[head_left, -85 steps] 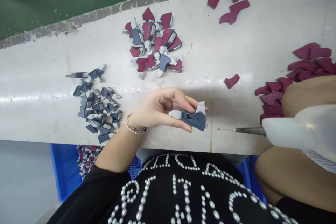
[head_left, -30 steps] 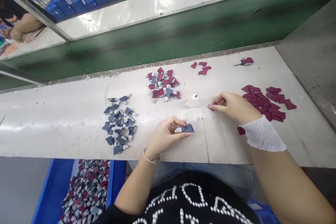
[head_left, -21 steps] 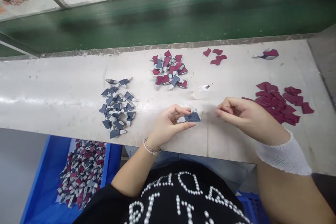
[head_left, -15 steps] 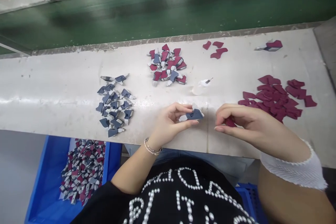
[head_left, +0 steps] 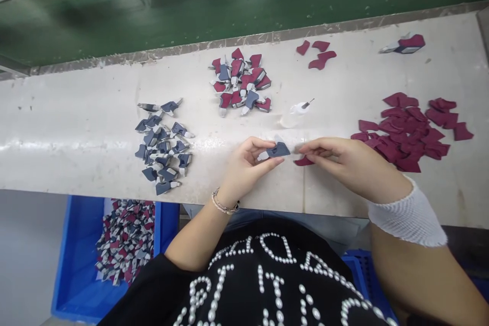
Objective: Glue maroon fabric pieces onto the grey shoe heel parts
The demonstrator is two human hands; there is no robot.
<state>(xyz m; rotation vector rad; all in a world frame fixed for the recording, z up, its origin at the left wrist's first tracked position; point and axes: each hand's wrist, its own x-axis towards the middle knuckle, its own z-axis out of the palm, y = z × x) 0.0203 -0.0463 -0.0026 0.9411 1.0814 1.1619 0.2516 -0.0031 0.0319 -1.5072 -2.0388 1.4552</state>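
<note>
Between thumb and fingers, my left hand (head_left: 250, 165) pinches a small blue-and-grey plastic part (head_left: 278, 150) above the bench. Close by on its right, my right hand (head_left: 336, 163) grips a flat dark-red piece (head_left: 303, 161) at its edge; the two pieces are apart. Beyond my right hand lies a pile of similar dark-red pieces (head_left: 405, 130). Left of my left hand is a group of blue-and-grey parts (head_left: 162, 147). Farther back sits a cluster of parts with mostly red faces (head_left: 240, 79), a few of them blue.
A small clear bottle with a thin dark tip (head_left: 300, 108) lies behind my hands. Several loose red pieces (head_left: 321, 56) and a single red-topped part (head_left: 408, 44) are at the back. A blue bin (head_left: 76, 265) full of parts stands below the bench (head_left: 76, 112) at left.
My right hand has moved left toward the left hand, and the red piece now shows beyond its fingertips. The left hand still holds the blue-and-grey part. The view has shifted slightly.
</note>
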